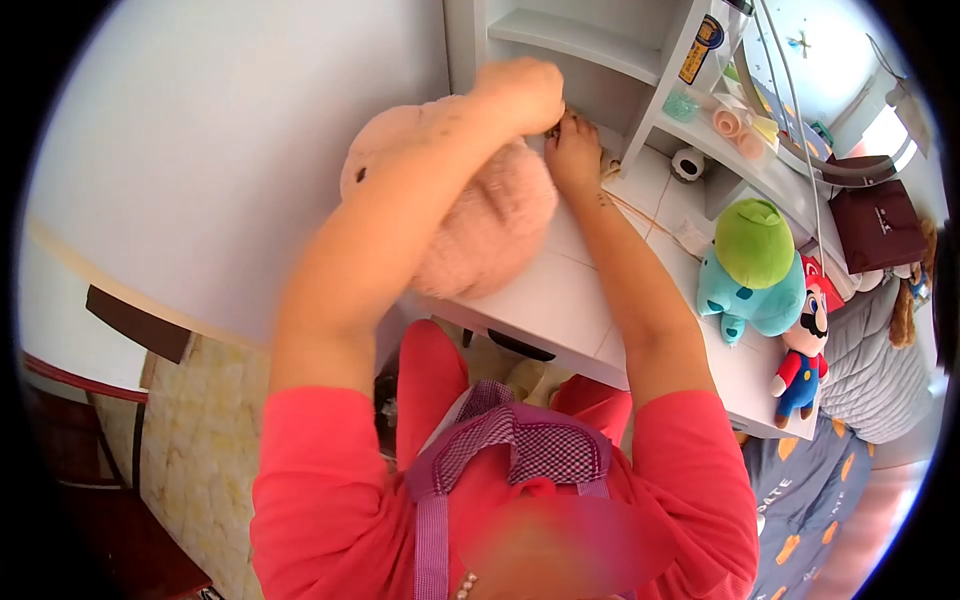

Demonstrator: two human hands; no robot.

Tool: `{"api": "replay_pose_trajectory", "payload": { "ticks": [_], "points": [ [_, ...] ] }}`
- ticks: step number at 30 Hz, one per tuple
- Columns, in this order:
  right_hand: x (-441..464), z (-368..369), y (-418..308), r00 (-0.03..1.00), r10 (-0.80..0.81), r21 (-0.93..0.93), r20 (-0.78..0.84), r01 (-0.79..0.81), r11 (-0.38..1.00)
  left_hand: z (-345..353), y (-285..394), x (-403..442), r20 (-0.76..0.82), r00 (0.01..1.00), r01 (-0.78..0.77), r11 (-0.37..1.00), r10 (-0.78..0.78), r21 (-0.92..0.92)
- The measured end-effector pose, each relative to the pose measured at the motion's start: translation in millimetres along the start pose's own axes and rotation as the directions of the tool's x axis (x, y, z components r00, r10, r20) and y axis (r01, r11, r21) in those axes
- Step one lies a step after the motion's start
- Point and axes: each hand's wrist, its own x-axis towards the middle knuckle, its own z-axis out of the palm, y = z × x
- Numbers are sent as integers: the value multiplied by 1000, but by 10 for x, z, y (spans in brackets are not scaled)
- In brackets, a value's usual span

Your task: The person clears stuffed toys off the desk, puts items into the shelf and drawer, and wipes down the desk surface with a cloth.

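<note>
My left hand (522, 95) is closed, reaching over a fluffy pink plush toy (500, 220) at the back of the white desk (570, 290). Just beside it, nearly touching, my right hand (574, 152) has its fingers curled in by the open shelf. Something small and dark shows between the two hands, too small to name. My left forearm hides part of the plush toy, which leans by the pale wall. A thin cord (630, 207) runs over the desk from near my right hand.
On the desk's right stand a turquoise plush with a green bulb (752, 260) and a Mario doll (803, 350). A small white round device (688, 164) sits under the shelf, near a round mirror (740, 75). A brown box (878, 225) stands farther right.
</note>
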Motion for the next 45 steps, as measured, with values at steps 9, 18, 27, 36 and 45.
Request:
{"api": "replay_pose_trajectory", "payload": {
  "ticks": [9, 18, 27, 36, 45],
  "points": [
    [371, 37, 213, 976, -66, -16, 209, 71, 997, 710, -563, -46, 195, 971, 155, 987, -142, -52],
    [555, 303, -147, 889, -203, 13, 410, 217, 976, 896, -590, 199, 186, 946, 290, 950, -265, -120],
    [-73, -967, -695, 692, -356, 247, 628, 256, 935, 809, -718, 85, 152, 942, 325, 921, -297, -215],
    [-1525, -2011, -290, 593, -653, 438, 471, 485, 757, 743, -738, -4, 64, 975, 222, 944, -213, -244],
    [-1496, -2070, -297, 649, -459, 232, 607, 408, 883, 682, -473, -21, 80, 983, 176, 963, -163, -204]
  ]
}}
